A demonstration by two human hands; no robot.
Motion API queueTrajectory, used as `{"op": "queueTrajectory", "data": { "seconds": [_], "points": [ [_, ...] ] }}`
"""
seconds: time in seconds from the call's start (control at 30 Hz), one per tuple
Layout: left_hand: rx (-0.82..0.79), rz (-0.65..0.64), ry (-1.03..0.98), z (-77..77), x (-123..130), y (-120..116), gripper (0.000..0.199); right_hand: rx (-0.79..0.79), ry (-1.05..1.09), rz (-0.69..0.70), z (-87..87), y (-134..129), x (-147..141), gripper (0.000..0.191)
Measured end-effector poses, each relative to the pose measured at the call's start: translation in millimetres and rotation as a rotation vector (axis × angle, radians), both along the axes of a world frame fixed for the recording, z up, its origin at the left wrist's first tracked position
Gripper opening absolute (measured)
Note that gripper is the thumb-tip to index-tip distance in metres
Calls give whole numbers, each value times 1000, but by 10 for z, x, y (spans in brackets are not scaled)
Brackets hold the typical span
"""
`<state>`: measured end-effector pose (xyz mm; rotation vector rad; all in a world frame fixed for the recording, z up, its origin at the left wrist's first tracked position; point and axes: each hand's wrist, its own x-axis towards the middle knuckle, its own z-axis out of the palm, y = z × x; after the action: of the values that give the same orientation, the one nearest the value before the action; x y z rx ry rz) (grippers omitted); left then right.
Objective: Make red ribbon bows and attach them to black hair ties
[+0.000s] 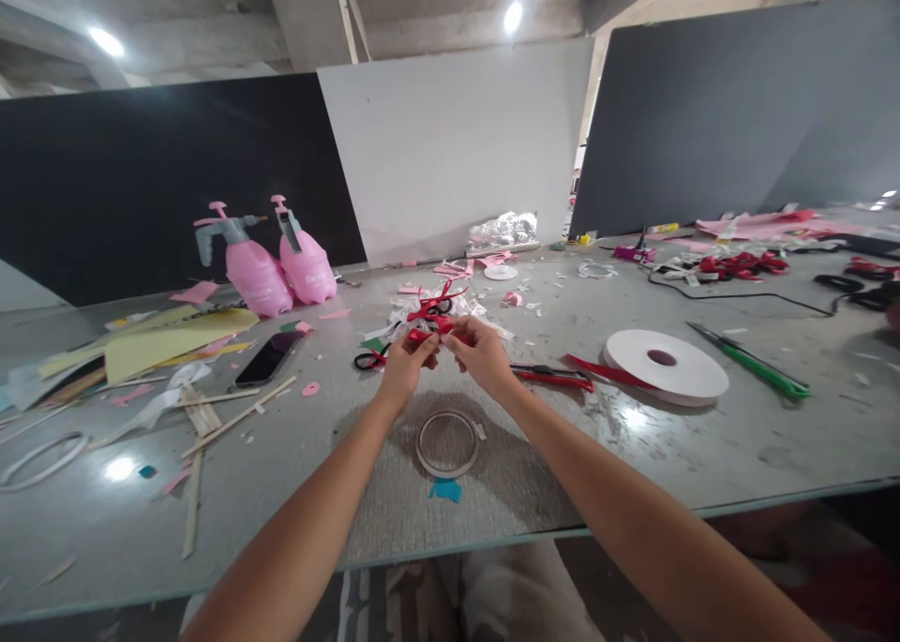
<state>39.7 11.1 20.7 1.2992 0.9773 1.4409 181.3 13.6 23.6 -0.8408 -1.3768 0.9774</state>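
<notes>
A looped piece of red ribbon (442, 324) is held over the middle of the table, in front of a heap of scraps. My left hand (409, 361) pinches its left side with thumb and fingers. From the other side my right hand (482, 350) grips it too, and the fingertips of both hands almost meet. Fingers cover part of the ribbon. Just left of my left hand are black loop handles (369, 361), probably scissors. A red utility knife (555, 377) lies to the right of my right hand. Below my hands a thin tape ring (420, 445) rests flat.
To the right are a large white roll (685, 356) with a red strip beside it and a green-handled cutter (766, 370). At left stand two pink spray bottles (259, 276), near a phone (269, 359) and wooden sticks (195, 492). Crumpled foil (502, 231) lies at the back.
</notes>
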Motion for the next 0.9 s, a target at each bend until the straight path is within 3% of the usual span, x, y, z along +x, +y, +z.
{"op": "queueTrajectory", "data": {
  "seconds": [0.13, 0.27, 0.5, 0.67, 0.9],
  "points": [
    [21, 19, 78, 11, -17, 4, 30, 38, -20, -8, 36, 3, 26, 26],
    [72, 31, 156, 53, -10, -37, 26, -35, 97, -32, 47, -5, 9, 32],
    [97, 25, 143, 73, 2, -61, 26, -156, 313, 47, 26, -28, -48, 38],
    [92, 28, 91, 26, -3, -33, 28, -217, 385, -8, 59, -22, -21, 39],
    [112, 48, 158, 7, -14, -10, 28, -119, 182, 108, 56, -55, -35, 36]
  ]
}}
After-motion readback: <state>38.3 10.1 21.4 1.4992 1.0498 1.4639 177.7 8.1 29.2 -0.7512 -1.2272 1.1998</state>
